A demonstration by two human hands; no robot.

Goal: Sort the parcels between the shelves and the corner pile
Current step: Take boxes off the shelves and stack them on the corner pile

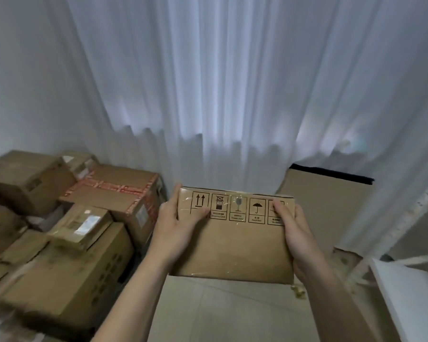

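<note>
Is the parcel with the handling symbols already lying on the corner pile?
No, the left hand and right hand hold the parcel up, apart from the corner pile.

One wide-angle view, worn on the head, faces forward and down. The left hand [176, 223], right hand [295, 233] and box [235, 245] sit close, just below centre. The curtain [220, 82] stands ahead filling the upper half, the pile [59, 230] lies lower left, the floor [220, 312] beneath.

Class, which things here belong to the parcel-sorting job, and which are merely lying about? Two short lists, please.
Job: held parcel, gripped by left hand and right hand; corner pile of parcels.
Lying about: white curtain; brown cardboard below its hem.
</note>
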